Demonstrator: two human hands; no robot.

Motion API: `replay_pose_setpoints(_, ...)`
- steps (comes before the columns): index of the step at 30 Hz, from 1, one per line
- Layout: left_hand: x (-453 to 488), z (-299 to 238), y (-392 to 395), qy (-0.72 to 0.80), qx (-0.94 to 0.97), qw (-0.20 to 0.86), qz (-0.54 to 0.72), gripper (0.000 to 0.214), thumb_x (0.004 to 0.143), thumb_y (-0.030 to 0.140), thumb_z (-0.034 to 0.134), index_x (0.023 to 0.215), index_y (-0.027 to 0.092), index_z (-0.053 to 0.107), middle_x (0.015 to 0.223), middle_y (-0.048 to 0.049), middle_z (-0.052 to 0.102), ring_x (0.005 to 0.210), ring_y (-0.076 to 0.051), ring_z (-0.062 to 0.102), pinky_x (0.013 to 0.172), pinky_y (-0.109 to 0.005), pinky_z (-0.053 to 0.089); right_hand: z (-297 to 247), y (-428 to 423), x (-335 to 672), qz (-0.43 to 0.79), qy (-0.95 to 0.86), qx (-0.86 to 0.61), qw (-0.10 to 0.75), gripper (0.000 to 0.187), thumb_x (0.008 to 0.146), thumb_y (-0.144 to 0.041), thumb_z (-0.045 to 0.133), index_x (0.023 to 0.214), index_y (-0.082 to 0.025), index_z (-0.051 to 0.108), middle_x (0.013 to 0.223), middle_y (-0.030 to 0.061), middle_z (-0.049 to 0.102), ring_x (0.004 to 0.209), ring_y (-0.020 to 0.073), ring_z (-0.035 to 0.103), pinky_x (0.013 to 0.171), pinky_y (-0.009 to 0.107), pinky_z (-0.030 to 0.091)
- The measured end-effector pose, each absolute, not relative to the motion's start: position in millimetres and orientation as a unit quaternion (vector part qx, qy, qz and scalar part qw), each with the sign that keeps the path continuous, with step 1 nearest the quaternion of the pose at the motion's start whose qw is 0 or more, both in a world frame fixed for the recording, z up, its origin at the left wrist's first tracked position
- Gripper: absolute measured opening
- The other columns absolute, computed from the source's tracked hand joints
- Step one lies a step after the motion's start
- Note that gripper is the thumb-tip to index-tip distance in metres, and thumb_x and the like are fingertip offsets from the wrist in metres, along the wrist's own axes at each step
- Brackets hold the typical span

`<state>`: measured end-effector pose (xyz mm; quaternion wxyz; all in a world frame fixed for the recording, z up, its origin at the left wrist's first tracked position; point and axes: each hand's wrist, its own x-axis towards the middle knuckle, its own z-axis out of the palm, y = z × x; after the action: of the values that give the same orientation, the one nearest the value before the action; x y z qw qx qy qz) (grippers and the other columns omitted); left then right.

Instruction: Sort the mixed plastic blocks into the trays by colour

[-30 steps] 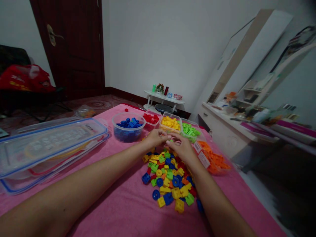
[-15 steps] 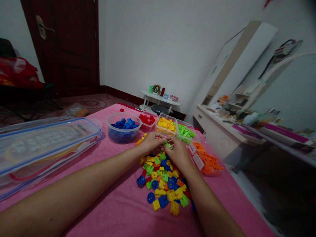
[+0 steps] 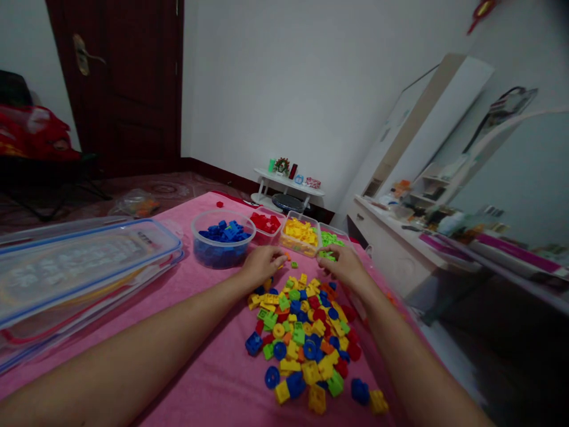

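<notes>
My left hand [image 3: 261, 265] rests at the far edge of a pile of mixed coloured plastic blocks [image 3: 304, 338] on the pink cloth [image 3: 213, 379]. Its fingers are curled, pinching a small orange block [image 3: 287, 257]. My right hand [image 3: 345, 267] is closed on a green block [image 3: 326, 255] just in front of the clear tub of green blocks [image 3: 332, 239]. Beyond the hands stand a round bowl of blue blocks [image 3: 222, 238], a tub of red blocks [image 3: 265, 223] and a tub of yellow blocks [image 3: 299, 233].
Stacked clear lidded boxes with blue rims [image 3: 80, 267] lie on the left of the cloth. A loose red block [image 3: 219, 204] sits at the far edge. To the right are a white dresser [image 3: 391, 237] and a low white shelf [image 3: 288, 181]. A dark door [image 3: 128, 83] stands behind.
My hands have come apart. The right hand moved right to the green tub with a green block. The left hand stayed near the blue bowl. The view shifted slightly.
</notes>
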<state>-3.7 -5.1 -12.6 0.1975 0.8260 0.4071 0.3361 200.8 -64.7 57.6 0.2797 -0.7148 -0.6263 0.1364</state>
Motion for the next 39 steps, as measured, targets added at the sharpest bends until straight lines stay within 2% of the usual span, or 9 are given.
replay_pose_setpoints(4, 2, -24, -4, 0.426, 0.844, 0.149, 0.291, 0.030, 0.084, 0.043, 0.048, 0.087, 0.025, 0.071, 0.091, -0.0031, 0.071, 0.085, -0.019, 0.062, 0.071, -0.027, 0.041, 82, -20, 238, 0.064, -0.572, -0.784, 0.232, 0.032, 0.072, -0.021, 0.063, 0.103, -0.011, 0.065, 0.059, 0.0036, 0.067, 0.047, 0.0133, 0.061, 0.046, 0.020, 0.045)
replay_pose_setpoints(7, 4, -27, -4, 0.435, 0.847, 0.117, 0.282, 0.029, 0.082, 0.044, 0.050, 0.085, 0.025, 0.071, 0.092, -0.0039, 0.070, 0.089, -0.020, 0.061, 0.075, -0.029, 0.041, 89, 9, 262, 0.012, -0.559, -0.798, 0.224, 0.046, 0.079, -0.031, 0.059, 0.119, -0.010, 0.057, 0.089, 0.0111, 0.071, 0.067, 0.0165, 0.067, 0.058, 0.023, 0.049)
replay_pose_setpoints(10, 4, -27, -5, 0.439, 0.847, 0.114, 0.277, 0.029, 0.083, 0.044, 0.049, 0.085, 0.025, 0.071, 0.092, -0.0043, 0.070, 0.088, -0.020, 0.061, 0.076, -0.030, 0.042, 83, 25, 275, -0.064, -0.578, -0.800, 0.149, 0.048, 0.081, -0.032, 0.056, 0.122, -0.006, 0.056, 0.113, 0.0169, 0.064, 0.097, 0.0221, 0.063, 0.074, 0.025, 0.047)
replay_pose_setpoints(13, 3, -26, -5, 0.449, 0.842, 0.121, 0.273, 0.027, 0.082, 0.043, 0.051, 0.085, 0.025, 0.071, 0.094, -0.0042, 0.069, 0.088, -0.019, 0.060, 0.077, -0.030, 0.041, 72, 32, 276, -0.043, -0.590, -0.800, 0.102, 0.030, 0.080, -0.029, 0.054, 0.095, -0.008, 0.070, 0.092, 0.0136, 0.070, 0.087, 0.0224, 0.065, 0.070, 0.025, 0.046)
replay_pose_setpoints(17, 4, -24, -5, 0.449, 0.842, 0.126, 0.271, 0.023, 0.080, 0.040, 0.053, 0.083, 0.026, 0.071, 0.093, -0.0033, 0.069, 0.089, -0.020, 0.060, 0.075, -0.030, 0.041, 57, 38, 270, 0.003, -0.603, -0.796, 0.056, 0.021, 0.076, -0.023, 0.056, 0.068, -0.011, 0.072, 0.062, 0.0074, 0.068, 0.061, 0.0165, 0.063, 0.057, 0.022, 0.044)
replay_pose_setpoints(24, 3, -27, -6, 0.440, 0.844, 0.123, 0.282, 0.022, 0.078, 0.040, 0.054, 0.080, 0.026, 0.071, 0.091, -0.0029, 0.069, 0.089, -0.019, 0.060, 0.078, -0.031, 0.040, 54, 47, 264, -0.038, -0.625, -0.778, 0.059, 0.034, 0.081, -0.022, 0.052, 0.111, -0.016, 0.066, 0.111, 0.0096, 0.066, 0.100, 0.0185, 0.061, 0.080, 0.023, 0.045)
replay_pose_setpoints(29, 3, -27, -6, 0.446, 0.844, 0.118, 0.273, 0.021, 0.078, 0.038, 0.053, 0.080, 0.026, 0.071, 0.090, -0.0024, 0.069, 0.087, -0.019, 0.060, 0.075, -0.031, 0.042, 54, 32, 259, -0.065, -0.582, -0.810, 0.011, 0.040, 0.083, -0.045, 0.046, 0.091, -0.016, 0.072, 0.099, 0.0148, 0.069, 0.097, 0.0267, 0.062, 0.078, 0.033, 0.046)
replay_pose_setpoints(34, 3, -27, -7, 0.446, 0.843, 0.115, 0.278, 0.021, 0.078, 0.037, 0.054, 0.081, 0.026, 0.071, 0.091, -0.0022, 0.069, 0.089, -0.020, 0.061, 0.079, -0.032, 0.043, 46, 9, 248, -0.063, -0.575, -0.812, -0.076, 0.042, 0.077, -0.052, 0.052, 0.093, -0.017, 0.070, 0.102, 0.0142, 0.068, 0.095, 0.0254, 0.063, 0.077, 0.033, 0.046)
replay_pose_setpoints(39, 3, -27, -7, 0.449, 0.842, 0.116, 0.275, 0.021, 0.078, 0.038, 0.053, 0.080, 0.026, 0.071, 0.093, -0.0021, 0.069, 0.091, -0.019, 0.061, 0.081, -0.031, 0.043, 52, -4, 236, -0.082, -0.578, -0.804, -0.113, 0.055, 0.079, -0.062, 0.044, 0.095, -0.016, 0.070, 0.105, 0.0161, 0.066, 0.097, 0.0281, 0.062, 0.075, 0.036, 0.047)
